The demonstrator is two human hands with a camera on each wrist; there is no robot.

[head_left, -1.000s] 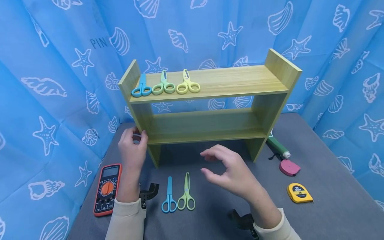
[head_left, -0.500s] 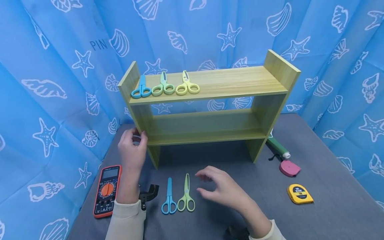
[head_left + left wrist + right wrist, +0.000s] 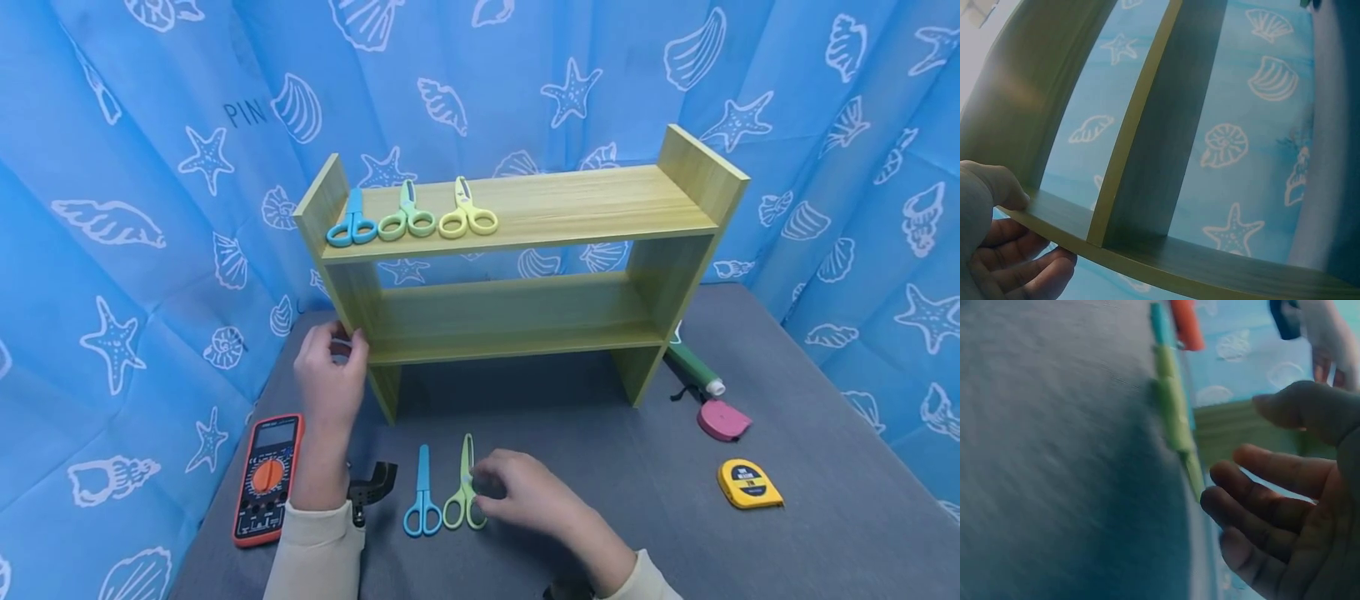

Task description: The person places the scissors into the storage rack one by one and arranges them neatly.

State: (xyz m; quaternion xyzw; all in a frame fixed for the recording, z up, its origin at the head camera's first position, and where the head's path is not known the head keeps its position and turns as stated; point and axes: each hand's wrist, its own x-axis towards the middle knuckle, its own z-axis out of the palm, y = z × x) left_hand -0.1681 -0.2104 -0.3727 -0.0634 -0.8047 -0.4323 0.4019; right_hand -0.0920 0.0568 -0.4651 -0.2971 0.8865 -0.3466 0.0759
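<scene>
Down on the grey bench [image 3: 787, 433], the right hand [image 3: 521, 492] has its fingers [image 3: 483, 483] at the green scissors [image 3: 465, 487], which lie flat with the blades pointing toward twelve o'clock and the loops toward six. The fingertips sit against the scissors' three o'clock side near the pivot; whether they already pinch it cannot be told from the head view, and in the right wrist view the fingers [image 3: 1254, 512] are loosely spread and relaxed, just beside the green handle [image 3: 1175, 412], not wrapped round it. Just at nine o'clock of the green pair lies a blue pair of scissors [image 3: 423, 492], parallel to it and close by. The left hand [image 3: 330, 375] grips the left upright of the wooden shelf [image 3: 525, 317], thumb on the front edge and fingers [image 3: 1016, 269] curled beneath the lower board, as the left wrist view shows. On the shelf's top board, toward ten o'clock, three more pairs rest in a row: blue [image 3: 351, 223], green [image 3: 407, 217] and yellow [image 3: 467, 213]. An orange multimeter [image 3: 267, 479] lies at nine o'clock of the left forearm, a black clamp [image 3: 372, 486] just beside the sleeve. At three o'clock sit a yellow tape measure [image 3: 748, 483], a pink one [image 3: 723, 419] and a green tube [image 3: 693, 367].
</scene>
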